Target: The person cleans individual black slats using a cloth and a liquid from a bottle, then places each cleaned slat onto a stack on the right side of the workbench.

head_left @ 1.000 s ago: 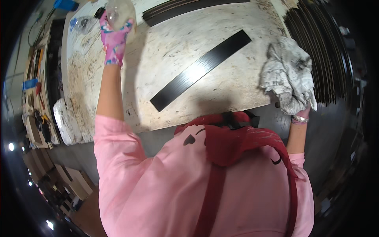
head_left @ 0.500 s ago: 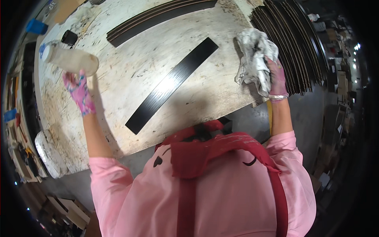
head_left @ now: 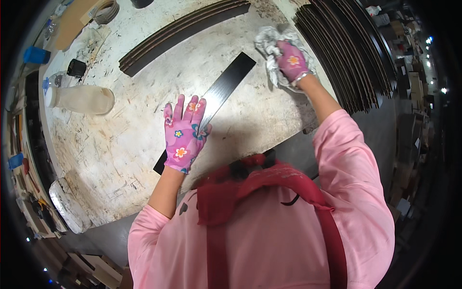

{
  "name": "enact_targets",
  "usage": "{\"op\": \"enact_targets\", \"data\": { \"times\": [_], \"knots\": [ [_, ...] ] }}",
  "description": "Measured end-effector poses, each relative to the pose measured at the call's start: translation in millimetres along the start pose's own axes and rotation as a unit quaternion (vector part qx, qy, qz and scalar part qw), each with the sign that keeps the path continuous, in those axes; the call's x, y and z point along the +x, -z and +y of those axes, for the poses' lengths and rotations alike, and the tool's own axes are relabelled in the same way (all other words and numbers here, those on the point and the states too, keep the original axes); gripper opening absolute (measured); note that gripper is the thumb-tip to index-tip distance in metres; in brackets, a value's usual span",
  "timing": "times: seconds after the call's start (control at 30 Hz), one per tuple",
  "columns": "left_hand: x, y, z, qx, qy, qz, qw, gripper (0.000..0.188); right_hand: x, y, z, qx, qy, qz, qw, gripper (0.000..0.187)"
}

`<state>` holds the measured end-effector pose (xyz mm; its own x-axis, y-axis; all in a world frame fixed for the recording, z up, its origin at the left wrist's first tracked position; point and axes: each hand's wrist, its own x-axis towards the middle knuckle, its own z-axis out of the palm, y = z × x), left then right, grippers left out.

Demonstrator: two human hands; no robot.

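Flat glossy black strip (head_left: 219, 98) lies diagonally on scuffed, paint-stained bench (head_left: 120, 154). Left hand (head_left: 184, 135) open, fingers spread, pressing strip's near end. Right hand (head_left: 293, 61) clenched on crumpled grey rag (head_left: 270, 41) beside strip's far end.

Glossy dark strip (head_left: 223, 89), scuffed wooden bench (head_left: 120, 144)
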<state>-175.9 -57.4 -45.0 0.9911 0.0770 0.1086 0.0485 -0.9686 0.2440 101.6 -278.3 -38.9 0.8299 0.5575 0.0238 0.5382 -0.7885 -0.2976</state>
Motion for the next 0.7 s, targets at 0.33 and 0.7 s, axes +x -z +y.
{"op": "enact_targets", "data": {
  "times": [0.33,0.7],
  "knots": [
    [-2,-2,3,-0.009,-0.004,-0.006,1.0,0.054,3,-19,-21,0.008,0.091,-0.015,0.996,0.033],
    [0,-4,3,-0.022,-0.015,0.0,1.0,0.052,25,-13,-18,-0.07,0.036,-0.088,0.993,0.033]
  ]
}}
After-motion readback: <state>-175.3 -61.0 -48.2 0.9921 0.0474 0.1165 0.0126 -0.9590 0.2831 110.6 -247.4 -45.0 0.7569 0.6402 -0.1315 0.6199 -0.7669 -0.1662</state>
